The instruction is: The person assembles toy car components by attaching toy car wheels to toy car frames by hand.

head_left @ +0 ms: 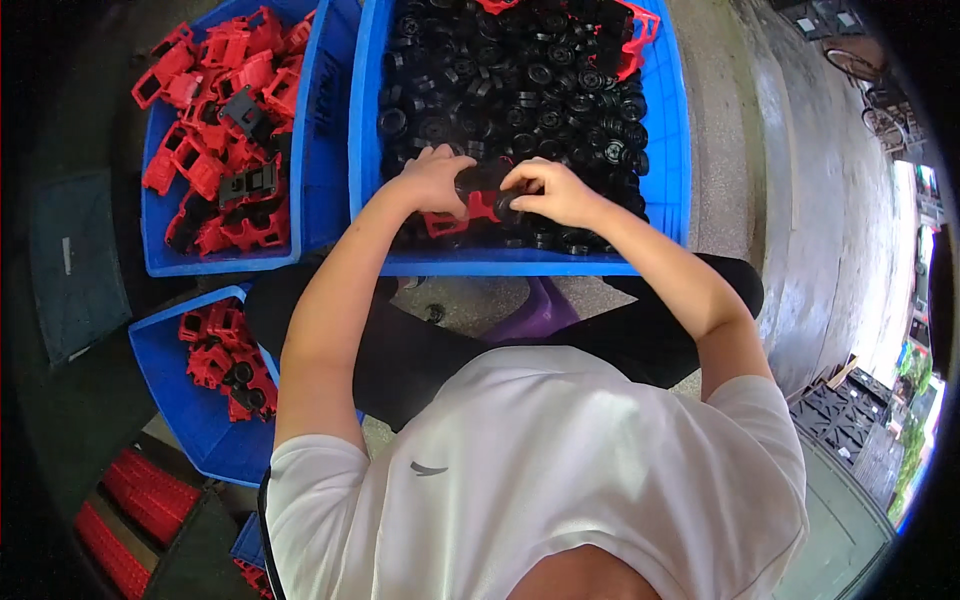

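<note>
My left hand (436,181) is closed on a red and black toy car body (481,207), held low over a large blue bin (500,264). At the car's right side, my right hand (556,193) pinches a small black toy wheel (506,207), which touches the body or lies right against it. The car's underside is partly hidden by my fingers. Beneath both hands, a thick layer of loose black wheels (540,75) fills the bin. More red car parts (640,45) lie among them at the far right corner.
To the left stands a blue bin (325,170) piled with red car bodies (225,130) and some dark chassis plates. Nearer me, a smaller blue bin (225,450) holds several red car bodies (225,345). Something purple (535,310) shows between my knees. Black crates (845,415) stand at the right.
</note>
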A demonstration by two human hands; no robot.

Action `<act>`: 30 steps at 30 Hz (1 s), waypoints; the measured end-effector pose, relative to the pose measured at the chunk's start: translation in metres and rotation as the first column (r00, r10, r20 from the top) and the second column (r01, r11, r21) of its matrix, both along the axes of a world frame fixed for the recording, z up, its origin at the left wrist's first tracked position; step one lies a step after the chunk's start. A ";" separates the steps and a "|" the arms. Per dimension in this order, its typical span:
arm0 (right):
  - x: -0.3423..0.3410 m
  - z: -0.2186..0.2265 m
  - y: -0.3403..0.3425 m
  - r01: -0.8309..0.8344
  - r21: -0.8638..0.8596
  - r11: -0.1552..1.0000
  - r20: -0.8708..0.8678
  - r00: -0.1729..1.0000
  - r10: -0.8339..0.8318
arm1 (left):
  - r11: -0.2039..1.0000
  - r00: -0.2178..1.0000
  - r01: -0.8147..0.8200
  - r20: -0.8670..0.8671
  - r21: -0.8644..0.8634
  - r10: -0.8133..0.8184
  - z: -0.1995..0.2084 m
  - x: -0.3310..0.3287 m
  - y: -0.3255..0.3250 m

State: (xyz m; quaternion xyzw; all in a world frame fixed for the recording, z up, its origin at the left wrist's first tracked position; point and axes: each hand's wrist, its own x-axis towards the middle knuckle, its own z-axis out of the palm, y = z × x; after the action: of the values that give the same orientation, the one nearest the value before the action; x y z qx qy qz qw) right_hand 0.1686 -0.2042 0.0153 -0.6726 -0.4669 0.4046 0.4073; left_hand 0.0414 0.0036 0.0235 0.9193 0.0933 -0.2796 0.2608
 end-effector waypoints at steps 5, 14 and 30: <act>-0.008 0.000 0.008 0.044 0.061 0.997 0.178 0.982 -0.055 | 1.000 1.000 -0.003 -0.029 -0.008 0.003 0.004 0.004 -0.001; -0.023 0.002 0.014 -0.001 0.167 0.986 0.464 0.882 -0.078 | 0.999 0.999 -0.029 0.013 -0.034 0.029 -0.004 -0.005 0.007; -0.029 0.003 0.019 -0.009 0.115 0.993 0.491 0.870 -0.049 | 0.997 0.995 -0.083 0.059 0.004 0.082 0.005 -0.009 -0.018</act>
State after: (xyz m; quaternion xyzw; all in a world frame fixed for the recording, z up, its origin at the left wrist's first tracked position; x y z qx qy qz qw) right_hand 0.1399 -0.1851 0.0178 -0.7342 -0.5705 0.1880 0.3164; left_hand 0.0322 -0.0147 0.0282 0.9233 0.1244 -0.2410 0.2719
